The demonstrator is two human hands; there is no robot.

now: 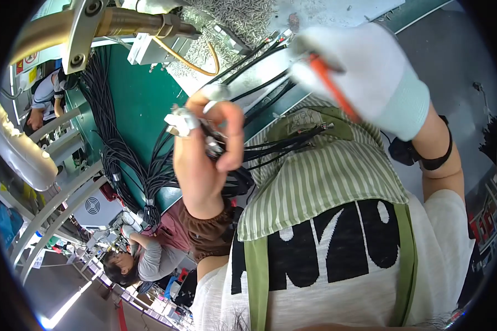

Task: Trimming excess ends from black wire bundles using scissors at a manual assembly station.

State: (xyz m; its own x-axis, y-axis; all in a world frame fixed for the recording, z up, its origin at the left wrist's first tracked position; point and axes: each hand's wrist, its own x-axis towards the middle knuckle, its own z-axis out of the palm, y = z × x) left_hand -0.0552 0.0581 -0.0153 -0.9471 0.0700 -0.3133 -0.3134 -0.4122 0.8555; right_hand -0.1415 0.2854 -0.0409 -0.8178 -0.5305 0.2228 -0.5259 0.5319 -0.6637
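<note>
My left hand [210, 140], bare with white wrappings on the fingertips, is raised over the bench edge. Its fingers are curled around black cables [284, 144], and small shiny metal parts show between them. These cables reach across to my lap, where their ends lie on the striped green-and-white apron [326, 187]. My right hand [359, 71] wears a white glove and is closed on a red-handled tool [334, 88]. The glove and motion blur hide the tool's working end and its exact kind. More black cables [262, 91] pass between my two hands.
A heap of small metal pins [232, 22] covers the white bench top, beside a brass-coloured machine arm [116, 22]. Long bundles of black cable [113, 132] lie over the green mat [130, 83]. Two people work farther off, one [154, 259] at the lower left.
</note>
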